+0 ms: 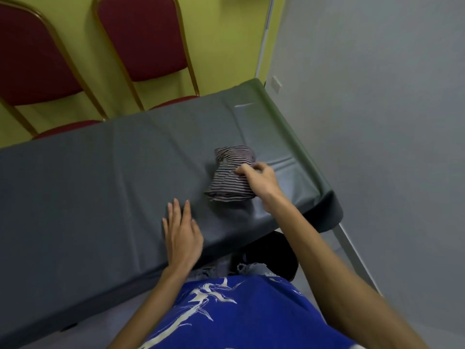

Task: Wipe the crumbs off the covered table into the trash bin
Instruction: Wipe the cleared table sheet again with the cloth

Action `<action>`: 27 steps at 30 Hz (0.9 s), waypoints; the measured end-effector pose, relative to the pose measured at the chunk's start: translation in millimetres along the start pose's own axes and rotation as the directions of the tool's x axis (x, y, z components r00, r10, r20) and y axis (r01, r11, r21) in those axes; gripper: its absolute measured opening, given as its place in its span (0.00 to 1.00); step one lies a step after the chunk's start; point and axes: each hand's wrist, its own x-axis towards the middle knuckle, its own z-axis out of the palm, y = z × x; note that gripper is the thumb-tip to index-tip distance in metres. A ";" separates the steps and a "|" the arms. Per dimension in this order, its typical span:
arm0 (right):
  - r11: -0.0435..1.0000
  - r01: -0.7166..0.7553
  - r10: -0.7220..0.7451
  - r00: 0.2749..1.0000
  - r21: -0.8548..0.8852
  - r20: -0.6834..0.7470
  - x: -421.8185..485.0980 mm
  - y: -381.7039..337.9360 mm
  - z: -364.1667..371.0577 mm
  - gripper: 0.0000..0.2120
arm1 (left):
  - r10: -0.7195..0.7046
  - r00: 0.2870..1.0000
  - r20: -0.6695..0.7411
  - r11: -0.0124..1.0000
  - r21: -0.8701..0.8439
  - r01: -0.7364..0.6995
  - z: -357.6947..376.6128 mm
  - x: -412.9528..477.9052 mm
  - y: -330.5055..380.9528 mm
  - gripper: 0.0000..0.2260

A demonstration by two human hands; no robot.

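A long table under a dark grey cover (88,185) runs across the view. A folded striped cloth (230,172) lies on it toward the right end. My right hand (259,178) pinches the cloth's right edge with curled fingers. My left hand (182,231) rests flat on the cover near the front edge, fingers straight. A dark rounded thing (279,255), possibly the trash bin, sits below the front edge, mostly hidden by the table and my right arm. No crumbs can be made out on the cover.
Two red padded chairs (148,39) with gold frames stand behind the table against a yellow wall. A grey wall (377,96) closes the right side, close to the table's right end. A grey table leg (352,250) shows at the right front corner.
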 end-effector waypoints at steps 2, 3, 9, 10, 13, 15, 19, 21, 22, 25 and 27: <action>0.994 0.054 -0.042 0.991 -0.096 0.128 -9.9 5.0 10.0 0.20 | -0.047 0.997 -0.063 0.999 -0.008 0.047 4.1 -4.0 3.5 0.26; 0.975 0.102 -0.065 0.981 -0.197 0.185 -13.7 9.2 16.4 0.22 | -0.069 0.993 -0.091 0.998 -0.007 0.069 6.6 -5.4 3.7 0.26; 0.438 0.495 -0.412 0.853 -0.751 0.322 -42.0 52.3 66.0 0.44 | -0.107 0.981 -0.161 0.991 0.061 0.118 21.9 -13.0 -4.3 0.26; 0.363 0.524 -0.443 0.825 -0.770 0.352 -41.4 60.5 70.1 0.45 | -0.112 0.980 -0.163 0.987 0.095 0.128 23.3 -12.8 -4.2 0.26; 0.238 0.580 -0.516 0.755 -0.779 0.404 -34.5 71.4 69.6 0.38 | -0.145 0.972 -0.183 0.972 0.157 0.174 24.6 -14.3 -4.9 0.25; 0.253 0.597 -0.538 0.741 -0.761 0.403 -28.4 69.1 59.3 0.33 | -0.146 0.972 -0.183 0.968 0.179 0.179 26.1 -15.7 -5.2 0.25; 0.241 0.547 -0.563 0.752 -0.801 0.344 -2.3 69.2 6.3 0.32 | -0.149 0.971 -0.190 0.964 0.190 0.185 27.7 -18.0 -2.2 0.25; 0.251 0.472 -0.597 0.763 -0.845 0.249 19.3 71.3 -33.2 0.32 | -0.149 0.970 -0.193 0.963 0.193 0.186 26.7 -16.8 -2.4 0.24; 0.261 0.417 -0.603 0.775 -0.871 0.190 31.1 71.9 -54.7 0.32 | -0.151 0.969 -0.194 0.962 0.195 0.189 26.6 -16.7 -2.3 0.24; 0.365 0.234 -0.553 0.833 -0.901 -0.008 58.0 65.9 -110.8 0.31 | -0.154 0.970 -0.187 0.960 0.202 0.191 26.8 -18.6 -0.8 0.24; 0.463 0.166 -0.497 0.862 -0.871 -0.099 63.2 58.3 -119.1 0.30 | -0.159 0.970 -0.184 0.958 0.209 0.197 27.0 -19.7 0.0 0.24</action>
